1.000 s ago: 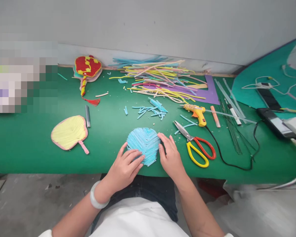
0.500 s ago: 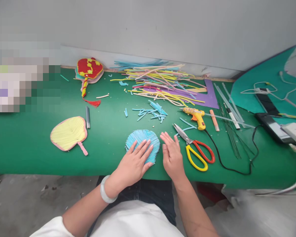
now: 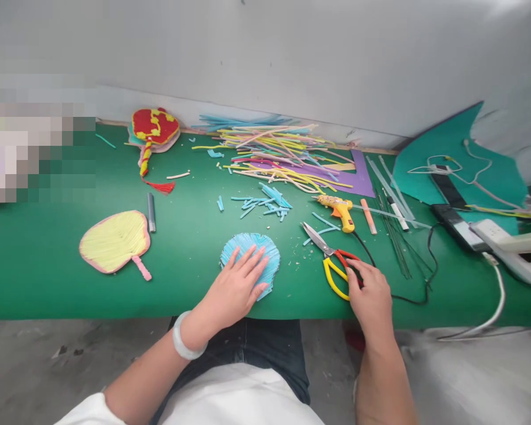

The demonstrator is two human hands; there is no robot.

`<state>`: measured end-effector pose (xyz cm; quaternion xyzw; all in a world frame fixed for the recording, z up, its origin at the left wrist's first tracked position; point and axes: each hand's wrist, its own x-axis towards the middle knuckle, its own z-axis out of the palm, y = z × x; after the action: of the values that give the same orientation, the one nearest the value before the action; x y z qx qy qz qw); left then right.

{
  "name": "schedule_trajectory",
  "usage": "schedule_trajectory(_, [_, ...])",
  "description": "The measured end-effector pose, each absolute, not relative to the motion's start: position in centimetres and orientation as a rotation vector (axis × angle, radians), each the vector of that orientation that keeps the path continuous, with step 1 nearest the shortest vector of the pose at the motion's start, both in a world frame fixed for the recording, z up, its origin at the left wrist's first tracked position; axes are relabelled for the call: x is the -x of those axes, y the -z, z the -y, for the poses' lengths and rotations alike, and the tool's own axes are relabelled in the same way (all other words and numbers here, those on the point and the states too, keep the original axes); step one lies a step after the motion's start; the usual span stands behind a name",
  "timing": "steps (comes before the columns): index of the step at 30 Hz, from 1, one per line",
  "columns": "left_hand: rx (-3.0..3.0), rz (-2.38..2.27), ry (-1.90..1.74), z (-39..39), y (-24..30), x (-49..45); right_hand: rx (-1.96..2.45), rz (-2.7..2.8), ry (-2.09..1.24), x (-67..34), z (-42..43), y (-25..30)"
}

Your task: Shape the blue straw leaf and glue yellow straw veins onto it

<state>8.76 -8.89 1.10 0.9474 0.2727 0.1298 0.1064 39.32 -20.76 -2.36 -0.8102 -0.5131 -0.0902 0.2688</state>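
Since the earlier frame, the right hand (image 3: 371, 295) has left the blue fan (image 3: 251, 260) for the scissors (image 3: 336, 265), fingers curling onto the handles. Left hand (image 3: 238, 286) lies flat, open, pinning the fan; trimming looks next, needing a firm grip.

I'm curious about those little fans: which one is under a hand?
The blue fan, pressed flat by the left hand. The yellow fan and red fan lie untouched farther left.

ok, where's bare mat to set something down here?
Bare green mat lies between the yellow fan and the blue fan under the left hand. Crowded: the strip pile at the back, and scissors, glue gun and wires by the right hand.
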Motion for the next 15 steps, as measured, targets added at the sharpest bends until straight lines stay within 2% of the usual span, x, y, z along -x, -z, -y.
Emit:
schedule_trajectory(6, [-2.779,-0.791,-0.319,10.3,-0.7,-9.6,2.157,1.543,0.116,-39.6,20.6,2.4])
schedule_trajectory(10, [-2.740,-0.774,-0.418,9.2,-1.2,-9.2,2.150,1.595,-0.015,-40.1,20.7,2.0])
schedule_trajectory(13, [-2.636,-0.982,-0.570,6.5,-2.2,-8.7,2.222,1.531,-0.152,-41.1,20.5,1.8])
schedule_trajectory(15, [-2.554,-1.173,-0.519,4.1,-2.9,-8.5,2.254,1.495,-0.263,-41.9,20.2,1.6])
